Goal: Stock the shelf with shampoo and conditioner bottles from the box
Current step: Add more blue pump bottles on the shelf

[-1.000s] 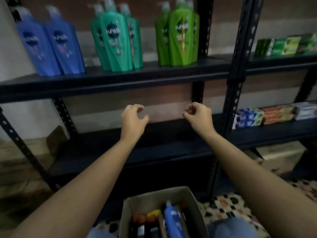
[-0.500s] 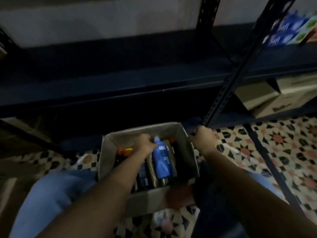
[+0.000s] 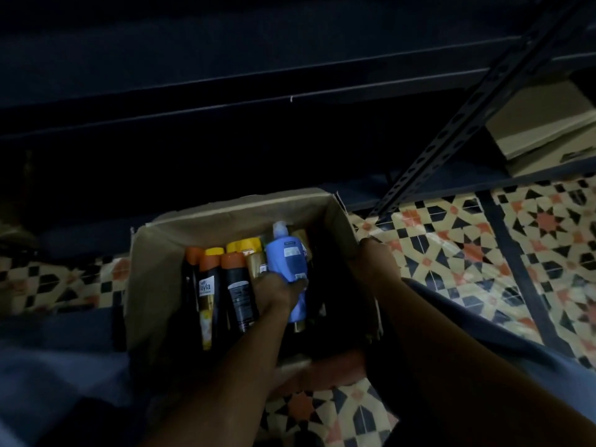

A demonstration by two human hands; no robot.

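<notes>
A dim view looking down into an open cardboard box (image 3: 154, 269) that sits on a patterned tile floor (image 3: 451, 253), at the foot of a dark metal shelf (image 3: 258, 88). The box holds bottles standing close together: dark ones with orange caps (image 3: 237, 262) and yellow caps (image 3: 243, 245) along the left and far side, gold ones in the middle, and a blue bottle (image 3: 288, 262) with a pale pump top toward the right wall.

The left hand (image 3: 274, 293) reaches into the box and its grip closes around the lower part of the blue bottle, fingers curled onto the label. The right hand (image 3: 377, 262) grips the box's right wall at the rim, steadying it.

Risks from here, as a judgement: the blue bottle is wedged among its neighbours, so pulling it up at an angle could drag a gold or orange-capped bottle with it or tip them over. The hold is low on the bottle, so the top-heavy pump end could swing and knock the box rim. The light is poor, which makes a slip or a misjudged lift toward the shelf edge more likely
</notes>
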